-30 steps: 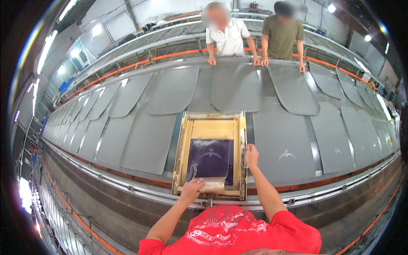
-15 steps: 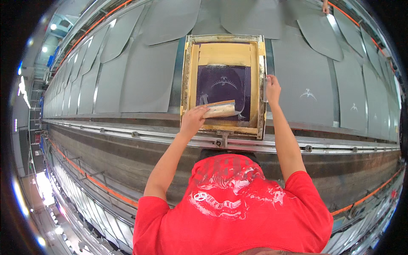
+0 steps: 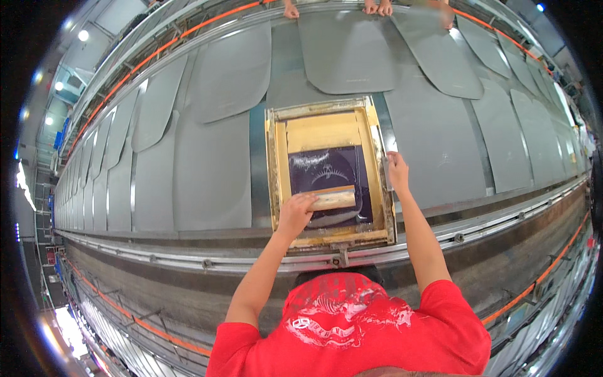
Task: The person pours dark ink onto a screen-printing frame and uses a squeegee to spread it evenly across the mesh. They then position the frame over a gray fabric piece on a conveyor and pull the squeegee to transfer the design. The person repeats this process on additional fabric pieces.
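Observation:
A screen-printing frame [image 3: 383, 182] with a yellow-bordered dark mesh [image 3: 301, 182] lies across the near part of the long table. A pale, wing-like arched motif [image 3: 328, 172] shows in the mesh. My left hand [image 3: 296, 213] is closed round the left end of a squeegee [image 3: 334, 198] with a wooden grip, which lies crosswise on the mesh just below the motif. The squeegee's lower edge is hidden. At the frame's right side, my right hand [image 3: 396, 171] pinches the edge, where a small grey piece sticks out.
Grey cut panels [image 3: 217, 169] cover the table to both sides, with rounded ones [image 3: 345, 50] beyond. Other people's hands [image 3: 378, 8] hold the far edge of a panel. A metal rail [image 3: 188, 257] runs along the near side, and the frame's bracket [image 3: 340, 259] sits on it.
The squeegee has moved away from me, up toward the motif, and lies more level. My right hand stays at the frame's side. The view has shifted, and more hands show at the far edge.

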`<state>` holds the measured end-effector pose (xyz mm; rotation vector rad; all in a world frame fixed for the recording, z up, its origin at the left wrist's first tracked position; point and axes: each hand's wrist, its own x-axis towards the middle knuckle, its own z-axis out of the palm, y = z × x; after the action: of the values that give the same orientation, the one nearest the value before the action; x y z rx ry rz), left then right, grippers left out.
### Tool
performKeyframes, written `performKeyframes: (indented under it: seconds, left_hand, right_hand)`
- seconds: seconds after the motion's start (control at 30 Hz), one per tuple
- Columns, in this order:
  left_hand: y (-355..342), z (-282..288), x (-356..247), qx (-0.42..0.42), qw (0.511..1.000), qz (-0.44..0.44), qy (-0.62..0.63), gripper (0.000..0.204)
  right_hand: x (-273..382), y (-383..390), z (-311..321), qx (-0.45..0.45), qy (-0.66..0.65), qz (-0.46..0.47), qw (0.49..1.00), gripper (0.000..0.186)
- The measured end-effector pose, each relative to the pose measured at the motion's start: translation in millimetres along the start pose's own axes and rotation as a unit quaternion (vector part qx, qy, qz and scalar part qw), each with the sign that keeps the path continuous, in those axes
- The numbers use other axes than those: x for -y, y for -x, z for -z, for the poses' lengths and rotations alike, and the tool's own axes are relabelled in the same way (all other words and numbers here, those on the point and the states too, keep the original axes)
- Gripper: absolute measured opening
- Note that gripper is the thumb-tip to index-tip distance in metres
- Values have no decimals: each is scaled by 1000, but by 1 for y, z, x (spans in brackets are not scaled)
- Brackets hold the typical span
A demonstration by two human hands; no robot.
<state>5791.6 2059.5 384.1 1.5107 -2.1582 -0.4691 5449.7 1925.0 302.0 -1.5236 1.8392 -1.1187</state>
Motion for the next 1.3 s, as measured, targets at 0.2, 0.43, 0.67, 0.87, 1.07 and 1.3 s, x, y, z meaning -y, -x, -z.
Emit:
performKeyframes:
  seconds: [0.2,0.43,0.67,0.87,1.07,1.3]
  left_hand:
    - [-6,-2,-5,-12,1000,-23,-2,44]
    - [15,3,-17,-7,1000,15,3,47]
    - [36,8,-30,-14,1000,9,-17,47]
    - [30,8,-21,0,999,16,-34,42]
    - [-38,-5,17,-20,999,-16,-27,40]
    - [-143,-3,56,37,998,22,-42,33]
  right_hand:
    - [3,0,8,-30,8,47,998,20]
    - [30,6,13,14,6,-17,1000,19]
    - [12,7,3,-30,4,35,999,19]
    - [12,2,2,18,32,-34,999,21]
    - [-10,-6,13,64,139,17,988,24]
    - [126,-24,9,185,214,297,912,41]
